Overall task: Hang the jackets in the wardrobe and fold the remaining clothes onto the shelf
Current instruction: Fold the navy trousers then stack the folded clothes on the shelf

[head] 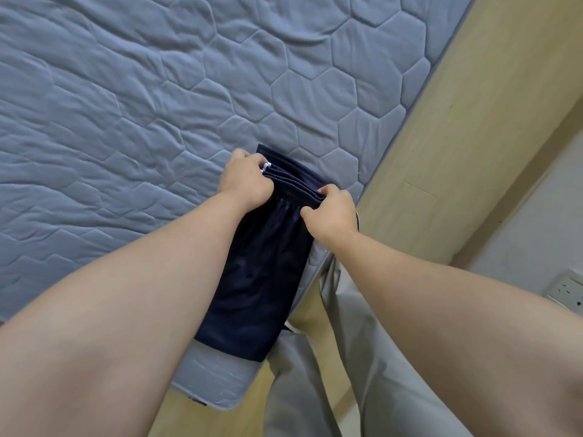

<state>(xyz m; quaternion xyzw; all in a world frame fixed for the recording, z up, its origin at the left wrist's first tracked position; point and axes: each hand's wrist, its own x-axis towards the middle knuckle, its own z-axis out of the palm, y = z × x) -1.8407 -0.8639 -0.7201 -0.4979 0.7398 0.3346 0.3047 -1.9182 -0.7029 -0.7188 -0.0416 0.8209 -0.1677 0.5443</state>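
Leaning over the near corner of the mattress [126, 105], both bare arms stretched out, working on a pair of navy shorts [262, 279]. Laid on that corner as a narrow dark strip, waistband pointing in toward the mattress middle, leg hems out by the mattress end. Gripping the gathered elastic waistband at both ends: left hand [246, 181] clamped on the end further in over the mattress, fingers curled round the bunched fabric; right hand [331, 212] clamped on the end nearest the mattress side edge, knuckles up, fingertips tucked into the folds. Holding the waistband pleated between the two grips, with a flap of the same dark cloth lying just beyond it on the mattress. Peeking out right beside the left hand's fingers, white drawstring tips [266, 167]. Running along the mattress's right side, a pale wooden bed frame [457, 137]. Off the mattress corner, beside the shorts, grey trousers [362, 357] on the person's legs. Past the frame, well apart from the mattress, a white wall socket [564, 290].
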